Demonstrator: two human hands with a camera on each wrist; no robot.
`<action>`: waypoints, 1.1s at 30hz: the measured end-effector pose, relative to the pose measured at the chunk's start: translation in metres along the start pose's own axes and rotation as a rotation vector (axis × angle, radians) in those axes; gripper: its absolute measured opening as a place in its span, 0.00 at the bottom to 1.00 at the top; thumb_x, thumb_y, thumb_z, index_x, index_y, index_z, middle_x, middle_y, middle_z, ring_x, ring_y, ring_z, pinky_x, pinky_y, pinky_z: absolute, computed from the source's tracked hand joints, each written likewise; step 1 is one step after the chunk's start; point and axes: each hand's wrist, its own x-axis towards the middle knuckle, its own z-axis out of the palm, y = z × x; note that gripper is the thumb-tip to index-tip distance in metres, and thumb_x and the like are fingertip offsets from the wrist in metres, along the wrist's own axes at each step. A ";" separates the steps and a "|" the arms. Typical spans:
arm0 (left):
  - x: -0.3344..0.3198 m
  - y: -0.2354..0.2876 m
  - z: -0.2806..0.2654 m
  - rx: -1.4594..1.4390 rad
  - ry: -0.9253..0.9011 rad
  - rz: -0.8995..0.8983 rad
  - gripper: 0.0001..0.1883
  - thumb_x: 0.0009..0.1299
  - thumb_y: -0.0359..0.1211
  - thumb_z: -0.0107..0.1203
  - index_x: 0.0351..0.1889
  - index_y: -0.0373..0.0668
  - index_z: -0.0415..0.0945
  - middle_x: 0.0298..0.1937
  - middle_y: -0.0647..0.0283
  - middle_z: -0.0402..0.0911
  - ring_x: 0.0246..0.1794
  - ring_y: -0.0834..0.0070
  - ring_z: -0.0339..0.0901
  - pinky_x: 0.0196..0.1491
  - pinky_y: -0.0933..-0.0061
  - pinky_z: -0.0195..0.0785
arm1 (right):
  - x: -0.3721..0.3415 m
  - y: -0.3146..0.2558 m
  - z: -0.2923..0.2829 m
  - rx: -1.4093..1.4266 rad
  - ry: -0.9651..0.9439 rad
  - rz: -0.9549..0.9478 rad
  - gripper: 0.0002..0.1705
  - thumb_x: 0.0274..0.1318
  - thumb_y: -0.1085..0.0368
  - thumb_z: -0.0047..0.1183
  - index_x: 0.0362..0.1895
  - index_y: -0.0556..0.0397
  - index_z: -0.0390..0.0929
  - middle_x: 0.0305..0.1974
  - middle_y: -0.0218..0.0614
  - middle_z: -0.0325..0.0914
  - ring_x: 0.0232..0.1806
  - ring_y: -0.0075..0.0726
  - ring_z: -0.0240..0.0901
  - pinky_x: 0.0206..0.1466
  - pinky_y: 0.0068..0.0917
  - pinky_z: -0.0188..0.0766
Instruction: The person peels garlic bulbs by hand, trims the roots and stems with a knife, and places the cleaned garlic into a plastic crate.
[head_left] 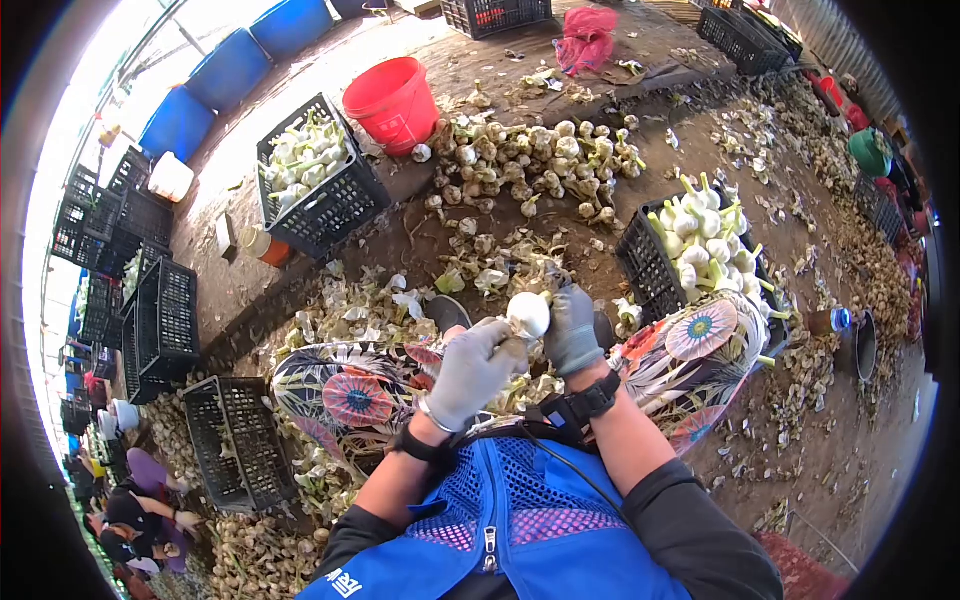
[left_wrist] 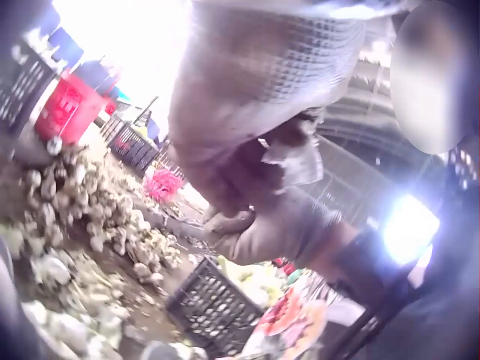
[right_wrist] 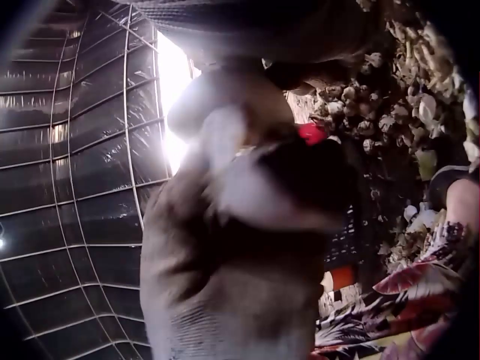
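Between the two gloved hands is a peeled white garlic bulb [head_left: 528,314], its short stem toward the right hand. The left hand [head_left: 472,372] grips the bulb's lower left side with curled fingers. Curled around the stem side is the right hand [head_left: 573,328], in a greyer glove. In the left wrist view the left hand [left_wrist: 255,90] is large and blurred, with the right hand [left_wrist: 281,229] below it; the bulb is hidden there. The right wrist view has the right hand [right_wrist: 232,277] against the blurred pale bulb [right_wrist: 232,105], its fingertips in dark shadow.
A crate of white garlic [head_left: 650,262] stands at the right knee, another [head_left: 330,215] at upper left beside a red bucket [head_left: 392,105]. Unpeeled garlic [head_left: 530,165] lies ahead, and an empty black crate [head_left: 238,445] is at left. Skins litter the ground; other people sit at both sides.
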 end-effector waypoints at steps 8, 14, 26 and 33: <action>-0.007 -0.024 -0.017 -1.940 -0.025 -0.176 0.20 0.75 0.43 0.52 0.51 0.33 0.74 0.45 0.51 0.82 0.49 0.60 0.81 0.61 0.57 0.70 | -0.003 0.002 -0.024 -0.594 -0.350 -0.444 0.22 0.37 0.67 0.70 0.40 0.54 0.79 0.35 0.41 0.82 0.38 0.47 0.81 0.42 0.35 0.77; 0.004 -0.009 -0.004 -0.305 -0.208 -0.173 0.19 0.73 0.45 0.56 0.39 0.35 0.74 0.35 0.55 0.81 0.39 0.65 0.81 0.41 0.67 0.72 | 0.013 0.013 -0.008 0.431 0.036 0.230 0.04 0.60 0.69 0.54 0.36 0.56 0.80 0.29 0.33 0.80 0.29 0.24 0.77 0.31 0.25 0.75; 0.060 -0.051 0.054 -0.565 -0.234 -0.232 0.10 0.71 0.29 0.55 0.46 0.34 0.79 0.37 0.58 0.84 0.35 0.77 0.78 0.39 0.73 0.71 | 0.061 -0.063 -0.060 -0.460 0.061 -0.062 0.09 0.57 0.62 0.63 0.37 0.55 0.85 0.30 0.30 0.84 0.27 0.25 0.76 0.30 0.23 0.73; 0.076 -0.089 0.071 -0.708 -0.067 -0.423 0.11 0.72 0.27 0.53 0.49 0.34 0.79 0.37 0.65 0.84 0.38 0.85 0.76 0.42 0.81 0.70 | 0.113 -0.244 -0.269 -1.668 0.903 -0.244 0.20 0.52 0.57 0.55 0.48 0.48 0.84 0.40 0.46 0.85 0.42 0.51 0.82 0.46 0.43 0.76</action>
